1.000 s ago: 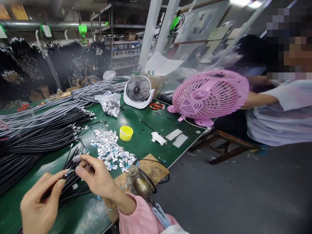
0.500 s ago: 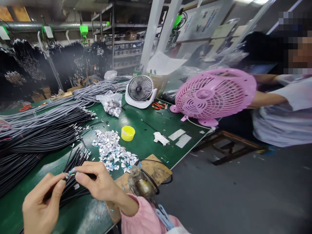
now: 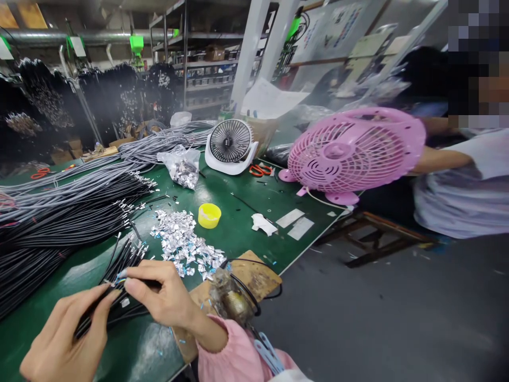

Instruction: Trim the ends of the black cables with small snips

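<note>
My left hand (image 3: 73,331) is closed on a black cable near its stripped end, at the lower left. Thin coloured wires (image 3: 119,279) stick out of that end, and the thumb and fingertips of my right hand (image 3: 161,294) pinch them. Under and behind both hands lies a bundle of black cables (image 3: 129,254) with white tips. A heap of silvery foil scraps (image 3: 185,241) with blue bits is just beyond my right hand. The yellow ring-shaped tub (image 3: 209,216) stands past the heap.
Black and grey cables (image 3: 59,183) cover the left of the green table (image 3: 234,239). A small white fan (image 3: 230,146), orange scissors (image 3: 260,170) and a pink fan (image 3: 353,154) stand behind. A metal device (image 3: 230,297) sits on a board near my right forearm. Another person sits at right.
My left hand has shifted slightly left and down, and more of the black cable shows between its fingers. My right hand has barely moved, still pinching at the wires.
</note>
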A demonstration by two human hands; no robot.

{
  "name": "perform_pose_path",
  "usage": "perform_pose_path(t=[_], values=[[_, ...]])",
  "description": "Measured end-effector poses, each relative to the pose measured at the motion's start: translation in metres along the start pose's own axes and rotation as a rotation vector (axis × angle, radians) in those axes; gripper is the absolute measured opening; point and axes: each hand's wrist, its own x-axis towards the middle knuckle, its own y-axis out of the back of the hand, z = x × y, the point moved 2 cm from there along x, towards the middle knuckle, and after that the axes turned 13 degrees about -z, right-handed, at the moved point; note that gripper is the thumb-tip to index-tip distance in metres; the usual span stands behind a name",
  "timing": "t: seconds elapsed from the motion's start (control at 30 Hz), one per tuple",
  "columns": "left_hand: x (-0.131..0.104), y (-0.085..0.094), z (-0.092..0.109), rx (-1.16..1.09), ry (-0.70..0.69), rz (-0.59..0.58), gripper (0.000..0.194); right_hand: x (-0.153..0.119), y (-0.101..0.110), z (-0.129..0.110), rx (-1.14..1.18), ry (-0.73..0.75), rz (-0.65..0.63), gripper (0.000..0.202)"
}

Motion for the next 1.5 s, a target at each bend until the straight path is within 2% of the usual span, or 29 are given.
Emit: perform_pose_path(t=[0.1,0.17,0.3,0.37,0.47,0.53,0.6,0.7,0.77,0.87,0.97,1.07,1.13,1.23,1.3,1.37,1.43,1.5], values=[[-0.003,-0.003,0.002,-0.028,0.079,0.019,0.013,-0.002,-0.001,-0.002,-0.08,0.002,0.02,0.025],[-0.001,-0.005,0.004,-0.155,0.135,-0.033,0.018,-0.003,-0.002,-0.001,-0.138,0.029,0.023,0.026],[0.003,-0.006,-0.001,-0.361,0.377,-0.192,0.032,-0.004,-0.002,0.001,-0.227,0.091,-0.002,0.031],[0.005,-0.005,-0.006,-0.463,0.467,-0.327,0.043,-0.003,-0.001,0.0,-0.255,0.118,-0.026,0.032],[0.006,-0.006,-0.015,-0.66,0.521,-0.479,0.054,-0.002,0.0,-0.005,-0.307,0.212,-0.083,0.035],[0.007,-0.007,-0.02,-0.731,0.527,-0.485,0.053,-0.001,0.002,-0.011,-0.321,0.27,-0.065,0.038],[0.007,-0.006,-0.024,-0.714,0.49,-0.418,0.046,0.001,0.004,-0.015,-0.289,0.223,0.047,0.035],[0.007,-0.005,-0.026,-0.622,0.406,-0.307,0.025,0.004,0.006,-0.015,-0.184,0.028,0.19,0.022],[0.007,-0.004,-0.025,-0.57,0.341,-0.289,0.017,0.005,0.004,-0.015,-0.107,0.015,0.145,0.027],[0.009,-0.002,-0.019,-0.485,0.204,-0.316,0.019,0.007,0.0,-0.013,-0.084,0.202,0.054,0.032],[0.01,-0.001,-0.014,-0.348,0.059,-0.336,0.026,0.005,-0.001,-0.006,-0.155,0.321,0.029,0.022],[0.012,0.001,-0.011,-0.211,-0.046,-0.334,0.03,0.002,-0.001,0.002,-0.276,0.306,-0.044,0.007],[0.015,0.002,-0.009,-0.152,-0.091,-0.312,0.027,0.0,-0.001,0.003,-0.319,0.302,-0.067,0.009],[0.022,0.002,-0.004,-0.177,-0.104,-0.322,0.03,0.001,-0.001,-0.002,-0.146,0.296,-0.068,0.01],[0.027,-0.001,-0.001,-0.286,-0.088,-0.385,0.037,0.004,-0.003,-0.006,0.137,0.16,-0.089,0.02],[0.029,-0.005,0.0,-0.41,-0.081,-0.421,0.038,0.007,-0.007,-0.005,0.442,-0.052,-0.121,0.031],[0.03,-0.01,-0.001,-0.483,-0.085,-0.391,0.033,0.009,-0.013,-0.003,0.648,-0.209,-0.139,0.037],[0.027,-0.014,-0.002,-0.485,-0.094,-0.332,0.026,0.011,-0.016,0.001,0.748,-0.301,-0.093,0.036]])
